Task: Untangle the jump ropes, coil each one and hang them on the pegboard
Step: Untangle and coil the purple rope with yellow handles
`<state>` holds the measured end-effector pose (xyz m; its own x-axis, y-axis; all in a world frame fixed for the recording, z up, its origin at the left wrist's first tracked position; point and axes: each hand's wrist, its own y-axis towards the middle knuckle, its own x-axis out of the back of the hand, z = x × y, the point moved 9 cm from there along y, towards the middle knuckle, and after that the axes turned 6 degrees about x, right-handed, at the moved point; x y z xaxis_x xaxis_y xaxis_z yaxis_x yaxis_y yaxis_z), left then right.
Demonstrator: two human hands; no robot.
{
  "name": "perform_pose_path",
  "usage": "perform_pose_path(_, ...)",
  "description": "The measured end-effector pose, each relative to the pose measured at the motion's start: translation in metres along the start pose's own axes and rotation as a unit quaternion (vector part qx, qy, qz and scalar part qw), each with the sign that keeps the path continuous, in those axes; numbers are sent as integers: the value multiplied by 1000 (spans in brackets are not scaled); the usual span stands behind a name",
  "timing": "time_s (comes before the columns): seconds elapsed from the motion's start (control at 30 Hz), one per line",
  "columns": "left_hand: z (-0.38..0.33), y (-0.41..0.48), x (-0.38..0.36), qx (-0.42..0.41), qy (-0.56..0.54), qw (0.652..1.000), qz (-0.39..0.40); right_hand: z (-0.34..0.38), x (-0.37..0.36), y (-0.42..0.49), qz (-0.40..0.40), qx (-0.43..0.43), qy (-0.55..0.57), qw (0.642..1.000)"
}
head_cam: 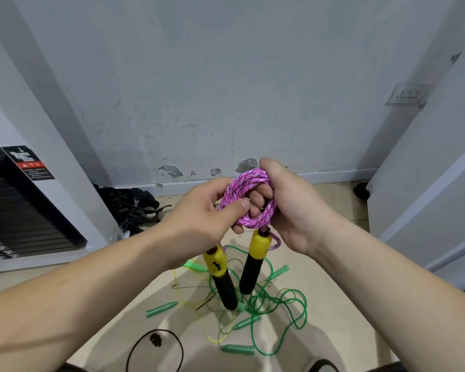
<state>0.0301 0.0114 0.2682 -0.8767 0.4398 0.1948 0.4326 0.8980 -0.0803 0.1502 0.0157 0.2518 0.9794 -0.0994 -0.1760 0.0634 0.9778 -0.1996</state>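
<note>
Right hand (287, 210) fingers partly hidden by pink rope coil (249, 183); black cord loop (160, 330) cut off at bottom edge

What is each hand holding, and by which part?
The pink braided jump rope, by its coiled cord: the right hand wraps the coil's right side, the left hand pinches its left side.

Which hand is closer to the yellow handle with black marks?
Left. The marked handle hangs right under the left hand; the right hand is above the other handle.

Tangled green ropes (263, 304) clutter the floor (333, 264); open air above.
</note>
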Motion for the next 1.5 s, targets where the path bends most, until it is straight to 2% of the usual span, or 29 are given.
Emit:
perform_pose_path(0.13,5,1,1,6,98,995,-1,11,11,-3,-43,51,-157,985)
perform_pose_path(0.27,5,0,5,13,177,984,-16,8,17,-2,-8,43,-241,970)
perform_pose_path(0.4,-2,2,13,-21,230,972,-37,9,10,-4,61,44,-253,964)
perform_pose_path(0.5,3,5,12,-8,257,966,-36,7,2,-7,130,49,-259,956)
perform_pose_path(0.63,5,6,13,3,253,966,-47,3,-2,-11,160,54,-265,949)
perform_pose_path(0.7,2,5,11,-5,247,968,-36,3,-2,-10,145,69,-260,952)
perform_pose_path(0.83,7,2,-2,10,196,980,32,3,1,-6,123,60,-183,974)
perform_pose_path(0.97,12,-2,-6,32,139,985,93,0,2,-2,118,50,-194,973)
perform_pose_path(1.07,29,5,12,80,108,987,91,4,16,2,62,46,-230,970)
perform_pose_path(1.17,50,13,33,91,152,981,82,5,29,3,25,52,-312,948)
perform_pose_path(1.23,55,16,35,74,226,967,90,0,30,4,11,56,-338,940)
perform_pose_path(1.43,75,15,28,105,346,920,153,-3,49,16,-50,66,-347,934)
perform_pose_path(1.5,78,17,33,98,368,915,136,-10,49,17,-38,65,-334,940)
